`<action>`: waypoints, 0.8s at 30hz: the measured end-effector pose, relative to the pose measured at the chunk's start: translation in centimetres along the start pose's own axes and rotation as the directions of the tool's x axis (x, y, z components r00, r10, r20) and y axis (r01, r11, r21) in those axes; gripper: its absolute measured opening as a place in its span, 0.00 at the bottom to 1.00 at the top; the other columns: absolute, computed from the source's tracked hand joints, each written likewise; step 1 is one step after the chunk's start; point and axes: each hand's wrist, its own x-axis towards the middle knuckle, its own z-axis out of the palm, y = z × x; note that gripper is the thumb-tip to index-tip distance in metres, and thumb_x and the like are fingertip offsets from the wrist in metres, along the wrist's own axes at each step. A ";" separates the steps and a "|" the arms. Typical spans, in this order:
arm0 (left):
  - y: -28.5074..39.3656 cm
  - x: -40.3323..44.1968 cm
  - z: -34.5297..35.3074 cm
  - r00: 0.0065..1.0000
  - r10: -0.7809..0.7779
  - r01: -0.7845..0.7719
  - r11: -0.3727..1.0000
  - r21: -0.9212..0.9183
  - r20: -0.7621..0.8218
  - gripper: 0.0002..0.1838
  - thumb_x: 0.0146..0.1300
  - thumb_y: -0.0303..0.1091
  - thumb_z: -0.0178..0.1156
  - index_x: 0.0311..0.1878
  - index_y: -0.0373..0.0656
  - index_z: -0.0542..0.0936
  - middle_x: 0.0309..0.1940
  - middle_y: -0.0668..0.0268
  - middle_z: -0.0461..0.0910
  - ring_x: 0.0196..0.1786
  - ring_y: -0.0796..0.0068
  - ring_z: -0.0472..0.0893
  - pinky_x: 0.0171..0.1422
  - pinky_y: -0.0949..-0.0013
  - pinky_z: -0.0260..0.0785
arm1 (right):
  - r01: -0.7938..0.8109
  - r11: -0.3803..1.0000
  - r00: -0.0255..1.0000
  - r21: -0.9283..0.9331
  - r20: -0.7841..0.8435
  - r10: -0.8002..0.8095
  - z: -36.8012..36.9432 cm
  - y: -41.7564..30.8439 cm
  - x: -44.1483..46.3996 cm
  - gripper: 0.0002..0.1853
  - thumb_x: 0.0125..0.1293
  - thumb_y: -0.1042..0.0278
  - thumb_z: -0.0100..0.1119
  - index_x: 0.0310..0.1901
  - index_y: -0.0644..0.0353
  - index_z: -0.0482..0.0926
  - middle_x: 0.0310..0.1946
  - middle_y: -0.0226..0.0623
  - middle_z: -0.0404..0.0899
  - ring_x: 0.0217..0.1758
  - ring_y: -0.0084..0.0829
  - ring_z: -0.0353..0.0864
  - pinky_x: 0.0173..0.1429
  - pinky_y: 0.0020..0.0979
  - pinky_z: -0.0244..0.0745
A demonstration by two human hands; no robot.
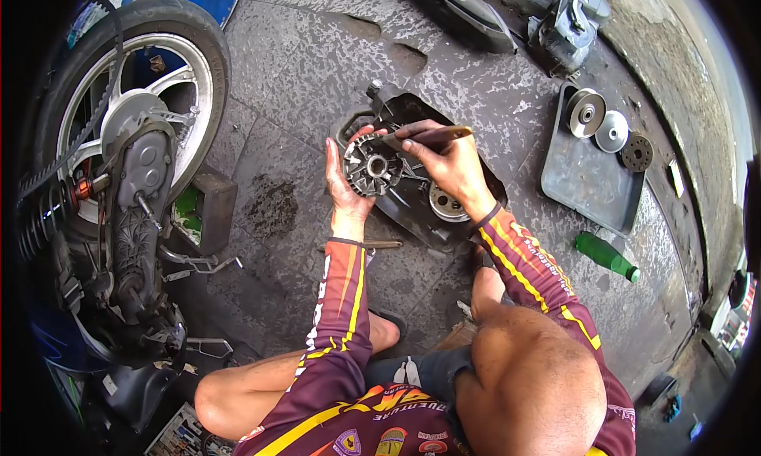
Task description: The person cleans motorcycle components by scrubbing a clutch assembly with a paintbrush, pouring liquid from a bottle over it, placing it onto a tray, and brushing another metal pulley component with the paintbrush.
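Note:
My left hand is wrapped round the rim of a finned variator pulley, its hub and ribs facing up. My right hand grips a brush with a wooden handle, and the brush's dark end lies over the pulley's upper right edge. Fine detail of that end is hard to make out. Beneath both hands a black plastic cover rests on the ground, with a round metal part and other pieces in it.
To the right, a grey tray carries a pulley and discs near its far edge. A green bottle lies close by. On the left stand a scooter's rear wheel and drive case. A tool lies below my left wrist.

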 end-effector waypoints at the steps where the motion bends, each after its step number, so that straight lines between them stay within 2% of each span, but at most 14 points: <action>1: 0.1 -0.1 0.2 1.000 -0.019 0.019 0.999 -0.027 0.004 0.40 0.73 0.69 0.39 0.61 0.37 0.75 0.57 0.51 0.80 0.58 0.57 0.81 0.64 0.56 0.75 | 0.052 0.998 0.999 -0.030 -0.002 -0.052 0.4 -0.1 -0.2 0.07 0.61 0.78 0.65 0.41 0.69 0.85 0.38 0.38 0.88 0.39 0.27 0.87 0.43 0.28 0.81; 3: 0.2 -0.8 0.2 0.998 -0.063 0.063 0.997 -0.035 0.000 0.40 0.73 0.69 0.41 0.61 0.37 0.76 0.57 0.50 0.80 0.58 0.56 0.81 0.64 0.54 0.75 | 0.128 0.984 0.992 -0.125 0.032 -0.125 0.9 0.0 -0.7 0.10 0.60 0.76 0.66 0.44 0.63 0.85 0.35 0.42 0.87 0.38 0.33 0.89 0.45 0.32 0.82; 6: -0.7 -1.1 -0.2 0.999 -0.054 0.054 0.996 -0.075 0.007 0.39 0.73 0.68 0.41 0.61 0.37 0.76 0.56 0.51 0.81 0.57 0.56 0.82 0.64 0.54 0.75 | 0.063 0.962 0.993 -0.267 0.108 -0.035 -0.1 -0.8 0.5 0.08 0.59 0.74 0.67 0.41 0.61 0.86 0.31 0.44 0.87 0.36 0.35 0.89 0.44 0.32 0.81; 7: -1.0 -1.1 -0.1 0.999 -0.034 0.034 0.995 -0.090 0.003 0.38 0.74 0.66 0.41 0.60 0.37 0.76 0.55 0.51 0.81 0.56 0.56 0.82 0.64 0.55 0.76 | 0.001 0.978 0.999 -0.209 0.043 0.008 -0.2 -1.3 0.9 0.07 0.60 0.74 0.66 0.41 0.60 0.86 0.32 0.45 0.87 0.36 0.36 0.89 0.43 0.32 0.81; 8: -1.1 -1.0 0.0 0.999 -0.030 0.033 0.995 -0.093 0.028 0.37 0.75 0.65 0.40 0.61 0.37 0.76 0.55 0.52 0.81 0.56 0.57 0.82 0.63 0.55 0.76 | 0.025 0.976 0.999 -0.216 -0.028 -0.032 0.1 -1.1 0.8 0.08 0.58 0.75 0.67 0.41 0.60 0.86 0.34 0.43 0.87 0.37 0.38 0.89 0.44 0.32 0.81; 10: -0.9 -0.7 0.3 0.997 -0.056 0.051 0.995 -0.089 -0.048 0.37 0.75 0.64 0.40 0.61 0.36 0.76 0.54 0.52 0.82 0.55 0.57 0.82 0.62 0.55 0.77 | 0.176 0.963 0.984 -0.206 0.077 -0.164 0.9 -0.6 -0.1 0.10 0.56 0.76 0.68 0.41 0.61 0.85 0.36 0.42 0.87 0.40 0.38 0.89 0.45 0.33 0.81; 11: -0.7 -0.7 0.2 0.997 -0.054 0.049 0.995 -0.088 -0.049 0.37 0.75 0.64 0.40 0.61 0.36 0.76 0.54 0.52 0.82 0.55 0.57 0.82 0.62 0.55 0.77 | 0.307 0.894 0.944 -0.326 0.222 -0.243 0.6 -0.4 -0.4 0.11 0.54 0.78 0.68 0.41 0.61 0.85 0.38 0.42 0.87 0.42 0.38 0.88 0.47 0.34 0.82; 12: -0.3 -0.8 0.3 0.995 -0.086 0.083 0.994 -0.074 -0.045 0.37 0.75 0.64 0.40 0.61 0.36 0.76 0.54 0.53 0.82 0.56 0.58 0.82 0.61 0.56 0.77 | 0.302 0.899 0.943 -0.316 0.236 -0.234 0.6 -0.6 -0.4 0.11 0.54 0.79 0.68 0.42 0.61 0.85 0.38 0.42 0.87 0.43 0.40 0.88 0.48 0.35 0.82; 14: 0.0 -0.8 0.2 0.990 -0.137 0.138 0.990 -0.030 0.035 0.37 0.74 0.64 0.42 0.61 0.35 0.76 0.55 0.54 0.81 0.56 0.59 0.82 0.62 0.56 0.77 | 0.179 0.981 0.984 -0.071 0.033 -0.177 0.6 -0.2 -0.2 0.12 0.54 0.79 0.68 0.43 0.61 0.85 0.38 0.43 0.86 0.44 0.44 0.87 0.50 0.37 0.82; 16: 0.2 -0.6 0.4 0.981 -0.189 0.190 0.982 -0.006 0.038 0.36 0.75 0.63 0.42 0.60 0.35 0.76 0.54 0.55 0.82 0.55 0.60 0.83 0.61 0.57 0.77 | 0.244 0.955 0.969 -0.169 0.005 -0.247 0.8 0.4 -0.4 0.12 0.55 0.79 0.68 0.43 0.61 0.85 0.39 0.43 0.87 0.44 0.44 0.87 0.50 0.37 0.82; 19: 0.3 -0.3 -0.3 0.980 -0.192 0.192 0.981 0.002 -0.044 0.34 0.74 0.61 0.45 0.58 0.35 0.78 0.52 0.55 0.83 0.53 0.60 0.83 0.60 0.57 0.78 | 0.221 0.929 0.957 -0.298 0.249 -0.148 0.4 -0.1 -0.4 0.11 0.57 0.80 0.66 0.42 0.62 0.85 0.40 0.43 0.87 0.44 0.40 0.88 0.50 0.35 0.82; 20: 0.2 -0.8 -0.4 0.972 -0.205 0.206 0.979 -0.004 -0.116 0.33 0.74 0.60 0.46 0.57 0.35 0.78 0.51 0.54 0.83 0.53 0.59 0.83 0.60 0.56 0.78 | 0.188 0.969 0.968 -0.160 0.198 -0.155 0.3 0.4 0.1 0.11 0.58 0.79 0.66 0.43 0.62 0.85 0.39 0.43 0.87 0.43 0.42 0.88 0.49 0.35 0.82; 22: 0.3 -1.2 1.0 0.961 -0.238 0.233 0.971 -0.054 -0.139 0.32 0.73 0.59 0.48 0.56 0.34 0.78 0.50 0.54 0.83 0.53 0.57 0.84 0.59 0.50 0.78 | 0.180 0.963 0.984 -0.201 0.052 -0.173 0.1 0.8 0.3 0.11 0.59 0.79 0.65 0.44 0.62 0.85 0.39 0.43 0.87 0.44 0.43 0.88 0.49 0.35 0.82; 24: 0.4 -0.9 -0.1 0.965 -0.228 0.234 0.972 0.036 -0.128 0.32 0.73 0.59 0.48 0.57 0.34 0.78 0.50 0.55 0.83 0.53 0.54 0.83 0.56 0.43 0.78 | 0.180 0.958 0.984 -0.225 0.047 -0.174 0.1 1.0 0.2 0.10 0.59 0.77 0.65 0.43 0.62 0.85 0.35 0.44 0.86 0.41 0.43 0.88 0.46 0.35 0.82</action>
